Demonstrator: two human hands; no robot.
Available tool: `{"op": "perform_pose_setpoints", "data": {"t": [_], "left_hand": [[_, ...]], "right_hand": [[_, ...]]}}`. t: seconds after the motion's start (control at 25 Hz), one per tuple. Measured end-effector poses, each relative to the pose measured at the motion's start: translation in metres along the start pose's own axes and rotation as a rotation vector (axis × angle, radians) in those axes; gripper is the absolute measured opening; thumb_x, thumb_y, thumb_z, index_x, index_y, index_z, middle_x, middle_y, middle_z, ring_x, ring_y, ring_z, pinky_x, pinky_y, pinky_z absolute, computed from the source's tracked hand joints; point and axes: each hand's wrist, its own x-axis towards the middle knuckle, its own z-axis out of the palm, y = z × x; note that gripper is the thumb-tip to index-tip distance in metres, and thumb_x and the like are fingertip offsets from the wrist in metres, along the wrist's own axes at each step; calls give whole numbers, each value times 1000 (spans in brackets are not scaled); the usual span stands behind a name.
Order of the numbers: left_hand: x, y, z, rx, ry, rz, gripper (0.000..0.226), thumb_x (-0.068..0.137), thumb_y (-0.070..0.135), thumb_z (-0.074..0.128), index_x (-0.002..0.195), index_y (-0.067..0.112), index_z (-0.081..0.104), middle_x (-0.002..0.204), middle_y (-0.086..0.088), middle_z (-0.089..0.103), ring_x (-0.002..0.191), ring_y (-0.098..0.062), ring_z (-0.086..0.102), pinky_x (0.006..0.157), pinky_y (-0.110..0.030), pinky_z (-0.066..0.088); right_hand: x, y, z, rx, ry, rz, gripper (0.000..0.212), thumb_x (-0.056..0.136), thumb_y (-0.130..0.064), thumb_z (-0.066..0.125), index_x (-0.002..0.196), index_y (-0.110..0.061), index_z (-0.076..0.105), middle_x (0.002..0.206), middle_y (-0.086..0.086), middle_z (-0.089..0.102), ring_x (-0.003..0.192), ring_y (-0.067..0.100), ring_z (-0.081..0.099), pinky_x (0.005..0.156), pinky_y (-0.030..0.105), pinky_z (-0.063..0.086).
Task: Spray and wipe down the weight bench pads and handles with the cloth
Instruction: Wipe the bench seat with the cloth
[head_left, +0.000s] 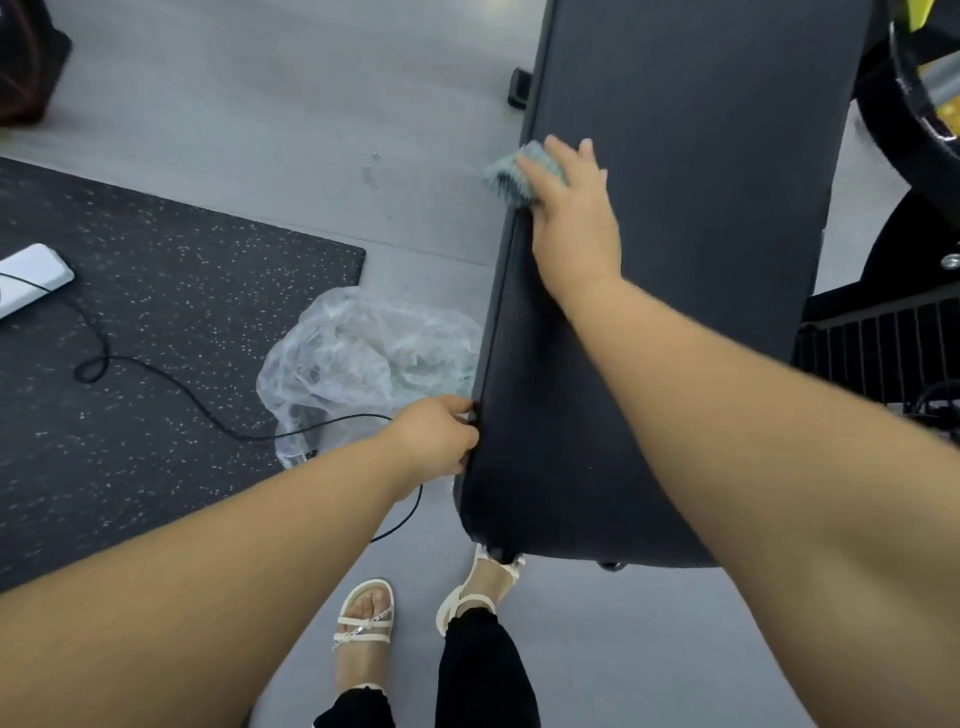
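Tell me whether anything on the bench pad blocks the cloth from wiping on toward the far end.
Nothing visible does. The right hand presses the cloth on the bench pad at its left edge; the surface beyond lies bare to the frame's top. The left hand grips that edge nearer the person, off that path.

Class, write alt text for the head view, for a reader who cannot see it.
A right hand presses a cloth on the bench pad; the left hand grips its side. A plastic bag lies on the floor.
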Motion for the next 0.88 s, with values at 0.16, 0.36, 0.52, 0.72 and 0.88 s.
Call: {"op": "perform_pose_setpoints", "data": {"t": [0.16, 0.36, 0.52, 0.72, 0.88], "left_hand": [[-21, -7, -3, -4, -27, -44, 27, 94, -3, 39, 105, 18, 53, 91, -9, 53, 79, -20, 53, 64, -20, 46], [-39, -24, -1, 74, 7, -9, 30, 97, 2, 39, 71, 18, 46, 84, -6, 52, 86, -24, 53, 77, -31, 51], [-39, -41, 10, 61, 199, 92, 21, 94, 12, 41, 101, 18, 60, 112, -4, 61, 102, -25, 57, 92, -35, 50], [-32, -28, 48, 70, 643, 461, 21, 89, 10, 44, 100, 25, 55, 99, 10, 50, 99, -16, 50, 88, -28, 41], [-13, -41, 90, 134, 713, 666, 17, 85, 12, 42, 87, 18, 58, 95, 0, 57, 96, -22, 48, 84, -27, 35]], "right_hand": [[-67, -22, 13, -5, 14, -11, 44, 85, 9, 47, 123, -10, 60, 143, 17, 42, 136, 45, 28, 112, 44, 11], [-220, -30, 9, -47, -185, -267, 45, 85, 1, 42, 125, -19, 50, 141, 9, 43, 132, 40, 36, 107, 55, 25], [-157, -13, 7, -94, -92, -270, 47, 84, 0, 38, 125, -19, 49, 136, 19, 49, 128, 49, 38, 105, 57, 23], [-116, -25, 21, 36, 84, 153, 41, 90, -1, 44, 130, -5, 54, 145, 19, 39, 138, 43, 24, 113, 42, 14], [-233, 6, 7, 31, -99, -191, 44, 88, -5, 52, 132, -10, 51, 144, 16, 41, 137, 36, 29, 115, 43, 17]]}}
